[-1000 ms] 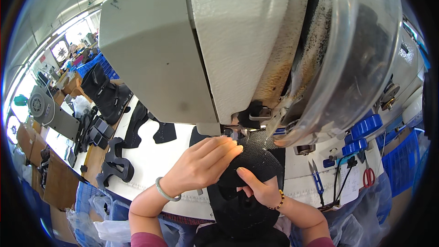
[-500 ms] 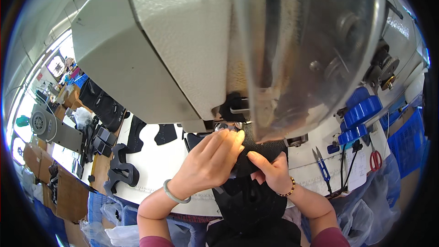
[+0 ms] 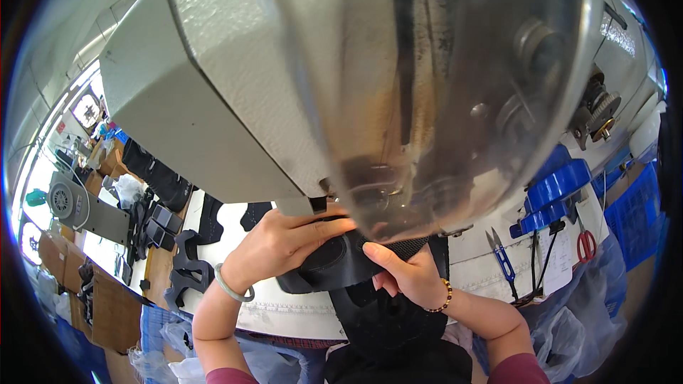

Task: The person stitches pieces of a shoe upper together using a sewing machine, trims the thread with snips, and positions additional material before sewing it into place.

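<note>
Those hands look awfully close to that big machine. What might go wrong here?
The left hand reaches in beside the machine, so it could get nipped if the mechanism moves.
The black piece curves up between both hands; if the right hand loosens, it may shift crooked.
The beaded bracelet hangs near the work and might snag.

Head view: left of two fisheyes worn side by side, looking down and forward from above wearer's arms (image 3: 215, 334). Upright, unmirrored. Grey machine head (image 3: 185, 114) and transparent cover (image 3: 455, 107) very near lens, filling upper middle. Left hand (image 3: 274, 243), right hand (image 3: 418, 279), white worktable (image 3: 274, 307) farther below. Window (image 3: 87, 110) far off at left. Straight edges bend toward dark round rim.
</note>
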A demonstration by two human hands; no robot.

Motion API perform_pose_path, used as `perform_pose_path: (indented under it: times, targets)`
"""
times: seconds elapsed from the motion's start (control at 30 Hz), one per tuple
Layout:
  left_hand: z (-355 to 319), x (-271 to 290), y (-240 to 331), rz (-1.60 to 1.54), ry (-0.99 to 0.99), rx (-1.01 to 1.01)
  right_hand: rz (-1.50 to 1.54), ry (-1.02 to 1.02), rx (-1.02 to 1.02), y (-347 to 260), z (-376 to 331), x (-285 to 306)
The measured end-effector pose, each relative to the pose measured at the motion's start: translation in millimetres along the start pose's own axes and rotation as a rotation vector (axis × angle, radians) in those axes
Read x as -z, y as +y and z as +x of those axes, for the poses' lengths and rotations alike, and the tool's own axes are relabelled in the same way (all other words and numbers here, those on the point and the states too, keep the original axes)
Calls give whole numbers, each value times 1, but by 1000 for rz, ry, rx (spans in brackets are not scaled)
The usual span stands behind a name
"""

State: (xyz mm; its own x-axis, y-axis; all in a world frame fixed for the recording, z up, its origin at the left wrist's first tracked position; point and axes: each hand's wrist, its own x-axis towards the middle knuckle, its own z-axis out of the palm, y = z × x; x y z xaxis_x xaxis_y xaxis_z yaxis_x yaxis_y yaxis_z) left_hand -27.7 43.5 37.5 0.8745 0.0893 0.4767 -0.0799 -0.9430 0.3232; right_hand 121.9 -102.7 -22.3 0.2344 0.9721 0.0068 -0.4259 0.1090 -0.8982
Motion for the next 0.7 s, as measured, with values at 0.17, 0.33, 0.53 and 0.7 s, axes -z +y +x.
perform_pose_path:
  times: [0.17,0.33,0.53,0.7]
  targets:
    - [5,3,11,98,-39,26,49,31,17,1,0,0]
    - [8,5,14,166,-51,-6,5,47,19,7,2,1]
    - [6,1,10,123,-13,-29,-89,75,46,10,1,3]
    - [8,1,15,147,-4,-27,-140,76,60,10,-1,1]
